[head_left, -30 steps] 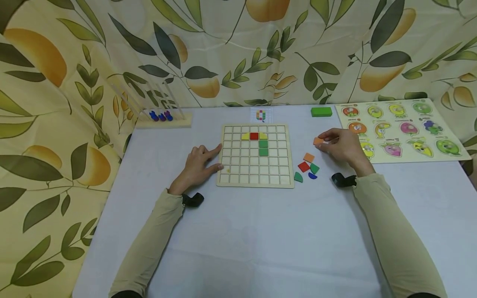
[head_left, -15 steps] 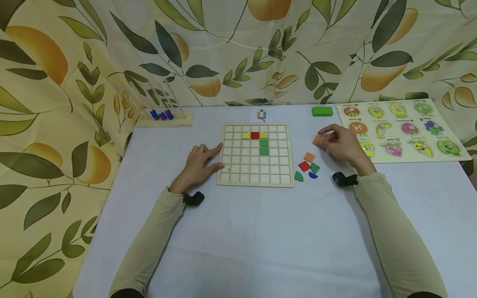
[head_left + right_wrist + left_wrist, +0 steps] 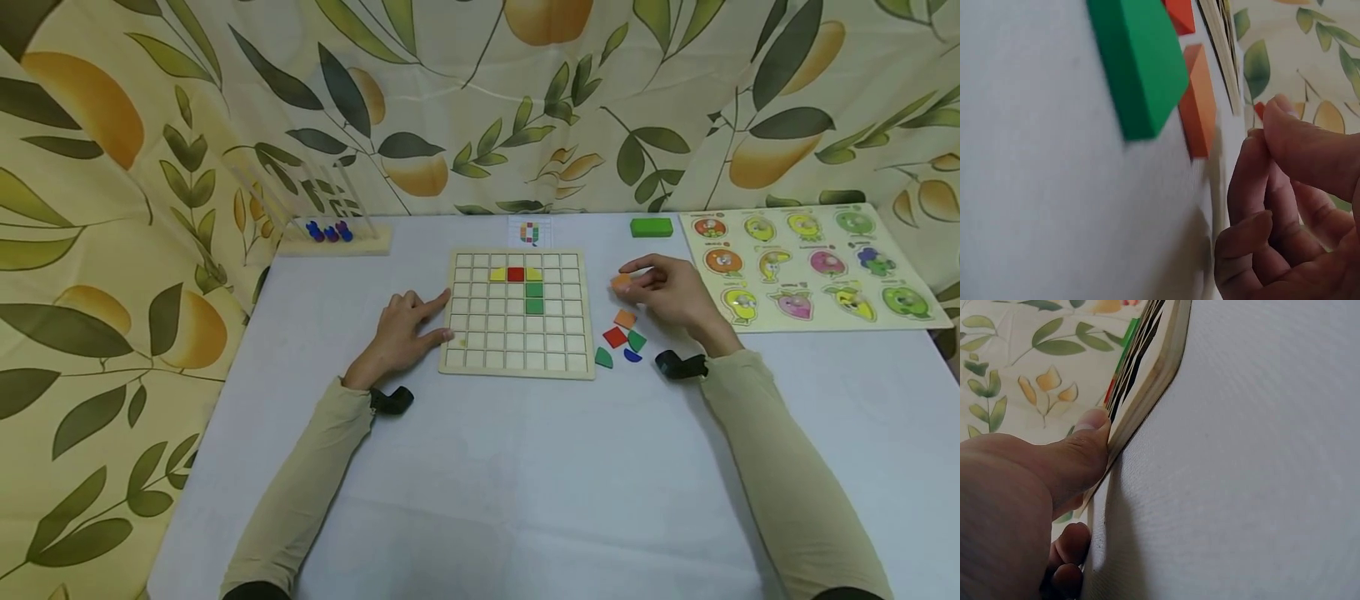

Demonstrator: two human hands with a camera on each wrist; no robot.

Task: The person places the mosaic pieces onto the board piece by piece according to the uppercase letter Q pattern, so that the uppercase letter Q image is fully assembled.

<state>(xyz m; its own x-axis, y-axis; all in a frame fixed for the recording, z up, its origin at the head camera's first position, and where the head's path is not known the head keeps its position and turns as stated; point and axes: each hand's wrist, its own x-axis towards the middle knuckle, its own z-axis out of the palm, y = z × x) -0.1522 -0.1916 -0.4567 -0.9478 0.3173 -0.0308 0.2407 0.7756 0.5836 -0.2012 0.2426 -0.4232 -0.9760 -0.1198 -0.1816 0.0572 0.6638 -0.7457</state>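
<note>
Thumb and index finger stretched out, my left hand (image 3: pixel 401 337) touches the left edge of a wooden grid board (image 3: pixel 506 350); its thumb (image 3: pixel 1082 440) presses that edge in the left wrist view. Set in the grid are a red square (image 3: pixel 516 274) between two yellow pieces and, below them, two green squares (image 3: pixel 534 306). Right of the board, my right hand (image 3: pixel 675 302) pinches an orange tile (image 3: pixel 620 282), mostly hidden by the fingers. Under it lie another orange square (image 3: pixel 625 319), a red square (image 3: pixel 615 337), two green quarter-rounds (image 3: pixel 603 357) and a blue half-round (image 3: pixel 632 355).
A small card (image 3: pixel 529 234) with a coloured tile pattern lies behind the board. At back right are a green block (image 3: pixel 651 227) and a fruit picture board (image 3: pixel 765 321). A wooden stand (image 3: pixel 367 242) with rods and beads stands at back left.
My right hand has moved left, toward the grid board, with the orange tile between its fingers. The left hand stays at the board's edge.
</note>
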